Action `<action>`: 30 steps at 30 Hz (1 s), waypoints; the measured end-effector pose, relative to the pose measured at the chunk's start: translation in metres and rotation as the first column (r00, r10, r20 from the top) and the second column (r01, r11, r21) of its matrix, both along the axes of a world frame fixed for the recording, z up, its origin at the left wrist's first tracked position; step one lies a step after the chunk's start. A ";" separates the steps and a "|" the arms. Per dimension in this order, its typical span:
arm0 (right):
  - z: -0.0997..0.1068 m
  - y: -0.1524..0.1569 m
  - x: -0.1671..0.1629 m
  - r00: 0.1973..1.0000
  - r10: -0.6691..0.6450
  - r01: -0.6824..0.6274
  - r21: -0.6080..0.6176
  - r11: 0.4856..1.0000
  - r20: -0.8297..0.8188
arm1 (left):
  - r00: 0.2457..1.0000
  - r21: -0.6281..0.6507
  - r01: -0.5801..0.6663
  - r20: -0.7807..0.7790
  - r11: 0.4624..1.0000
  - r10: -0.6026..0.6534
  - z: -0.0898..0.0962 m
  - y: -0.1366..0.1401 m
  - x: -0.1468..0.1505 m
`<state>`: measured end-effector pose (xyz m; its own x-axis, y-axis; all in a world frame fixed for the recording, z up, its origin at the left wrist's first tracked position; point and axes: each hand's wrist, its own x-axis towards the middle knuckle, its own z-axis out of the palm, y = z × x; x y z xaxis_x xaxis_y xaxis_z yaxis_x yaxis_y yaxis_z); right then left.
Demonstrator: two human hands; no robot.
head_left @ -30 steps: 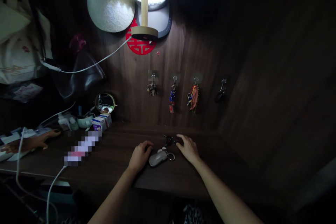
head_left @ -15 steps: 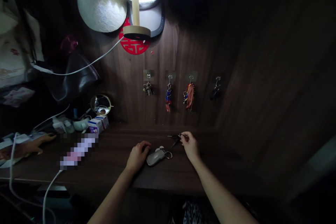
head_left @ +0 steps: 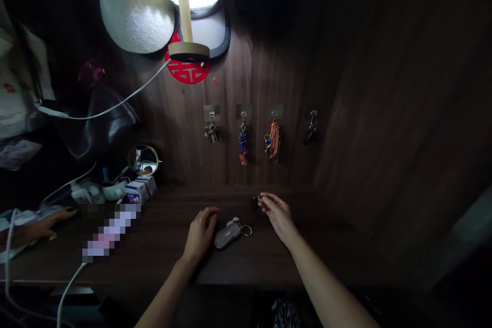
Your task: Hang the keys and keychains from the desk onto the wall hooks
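Note:
My right hand [head_left: 277, 215] is closed in a pinch on a small dark bunch of keys [head_left: 255, 202], above the back part of the brown wooden shelf [head_left: 246, 266]. Only the dark end shows past the fingertips. Left of it, a grey car key fob [head_left: 227, 236] in a shiny case lies on the shelf, with a metal ring [head_left: 246, 230] and a small pale round tag at its end. Beside the fob, my left hand [head_left: 200, 230] rests on the wood, holding nothing, fingers loosely bent and apart from the thumb.
Hooks on the back panel carry keys [head_left: 212, 134], blue-and-red keys [head_left: 242, 142], a colourful tasselled bunch [head_left: 274, 141] and a dark fob [head_left: 309, 135]. Above hangs a lit lamp [head_left: 184, 15] with a white cable. A round mirror [head_left: 143, 160], small boxes [head_left: 138, 190] and bottles stand left.
My right hand has turned and drawn the keys closer into its fingers, so less of them sticks out. My left hand and the fob stay put; the view has shifted slightly.

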<state>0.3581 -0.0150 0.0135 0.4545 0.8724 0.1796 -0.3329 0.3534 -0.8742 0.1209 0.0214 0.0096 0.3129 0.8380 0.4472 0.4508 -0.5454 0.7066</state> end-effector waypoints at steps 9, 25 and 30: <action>0.011 -0.008 -0.013 0.948 0.318 -0.319 -0.039 0.947 -0.019 | 0.985 0.061 0.168 -0.042 0.984 -0.166 0.011 -0.004 0.034; 0.012 -0.007 -0.021 0.937 0.347 -0.346 -0.037 0.938 0.041 | 0.956 -0.042 0.218 0.211 0.975 -0.205 0.007 -0.008 0.056; 0.011 -0.005 -0.020 0.957 0.274 -0.272 -0.025 0.962 0.092 | 0.949 -0.046 0.219 0.242 0.975 -0.202 0.009 -0.012 0.056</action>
<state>0.3380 -0.0198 0.0242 0.1803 0.9632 0.1991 -0.3317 0.2501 -0.9096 0.1764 0.0093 0.0190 0.3793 0.7966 0.4707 0.1478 -0.5543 0.8191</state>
